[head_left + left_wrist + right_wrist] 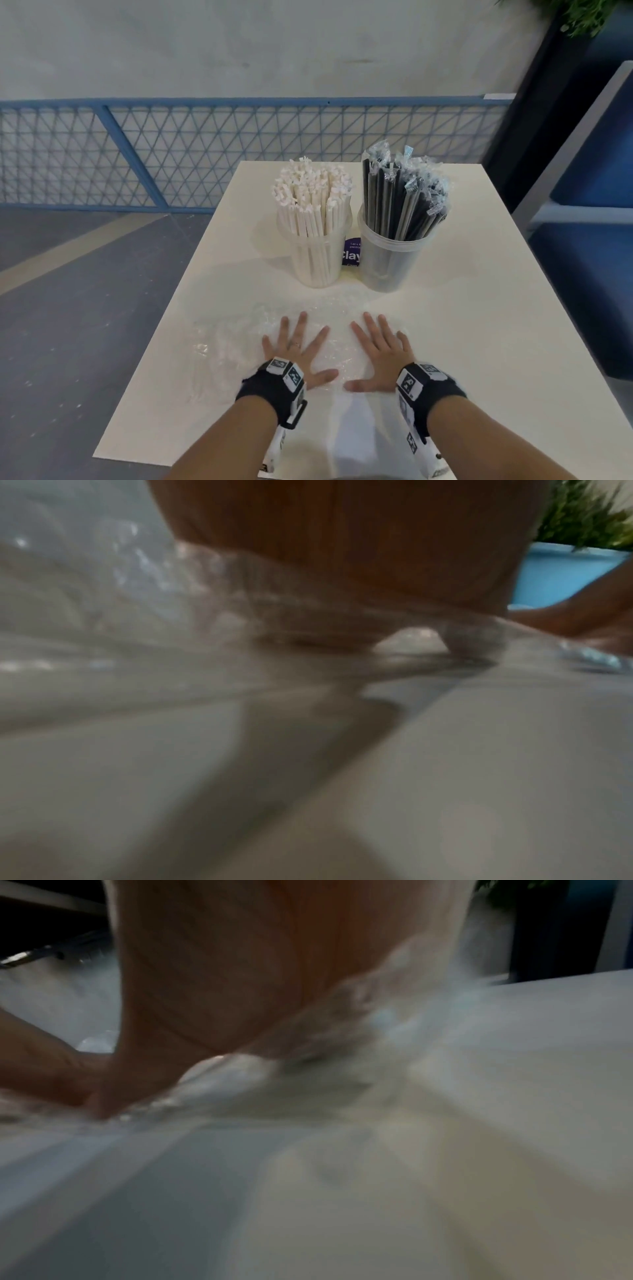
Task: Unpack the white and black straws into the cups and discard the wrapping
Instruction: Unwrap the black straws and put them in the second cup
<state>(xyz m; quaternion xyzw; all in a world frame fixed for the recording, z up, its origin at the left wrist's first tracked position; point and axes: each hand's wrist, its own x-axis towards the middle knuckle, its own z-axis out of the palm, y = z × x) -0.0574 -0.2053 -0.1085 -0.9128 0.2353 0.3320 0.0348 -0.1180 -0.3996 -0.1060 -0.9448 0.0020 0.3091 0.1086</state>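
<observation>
Two clear plastic cups stand side by side at the back of the white table (479, 308). The left cup (317, 253) is full of white straws (313, 195); the right cup (390, 263) holds black straws (400, 202) in clear sleeves. Crumpled clear plastic wrapping (233, 346) lies flat on the table in front of the cups. My left hand (298, 346) and right hand (380, 346) press flat on it, fingers spread straight, thumbs pointing at each other. Both wrist views are blurred and show a palm (342, 547) on the wrapping (103, 588), and the right palm (240, 961) likewise.
A small purple card (351, 253) stands between the two cups. A blue mesh railing (205, 150) runs behind the table. The floor drops away to the left; a blue bench (589, 192) and a plant (582, 13) are at the right.
</observation>
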